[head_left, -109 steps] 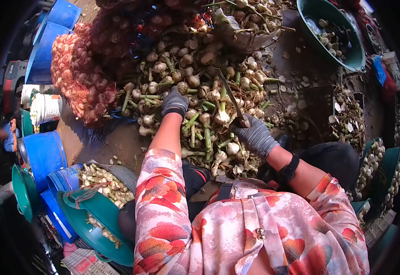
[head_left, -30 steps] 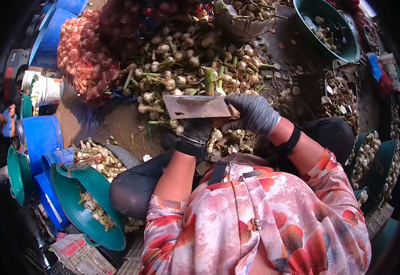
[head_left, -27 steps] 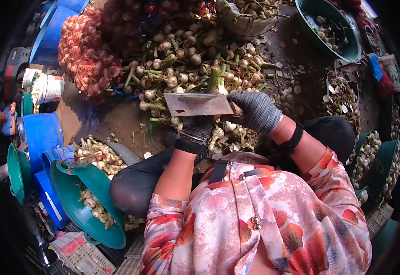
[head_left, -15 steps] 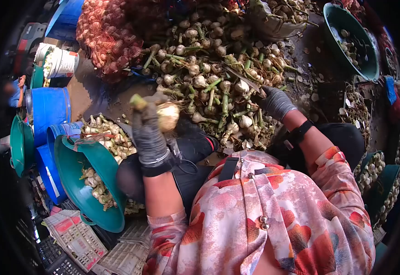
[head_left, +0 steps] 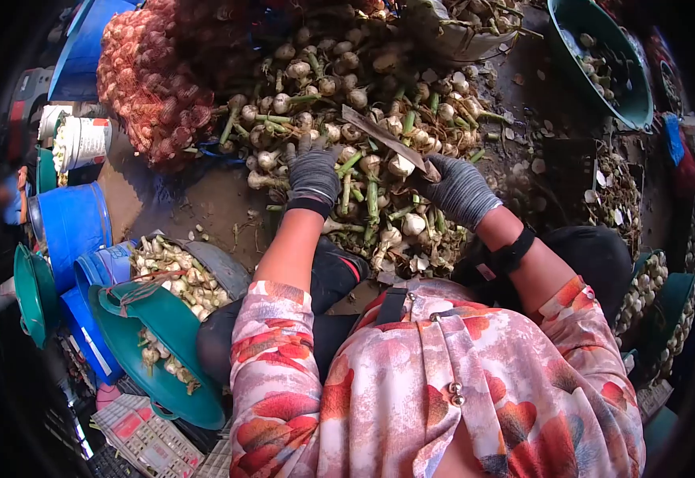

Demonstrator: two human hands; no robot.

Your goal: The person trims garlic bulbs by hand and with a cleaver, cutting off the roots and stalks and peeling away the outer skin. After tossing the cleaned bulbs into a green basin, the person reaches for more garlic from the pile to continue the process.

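Stalked garlic bulbs lie in a big heap in front of me. My left hand, in a grey glove, reaches onto the heap's left part; its fingertips are among the bulbs, and whether they grip one is not clear. In my gloved right hand is the handle end of a knife. Its broad, dirty blade points up and left over the heap, close to a white bulb and apart from my left hand.
Left of my knee are a green basin with bulbs and a pile of trimmed garlic. Blue drums stand farther left. A red net sack lies at the upper left, another green basin at the upper right.
My left hand has moved from over the left side up and right onto the heap; the bulb it held is no longer seen in it. The knife has shifted left with my right hand.
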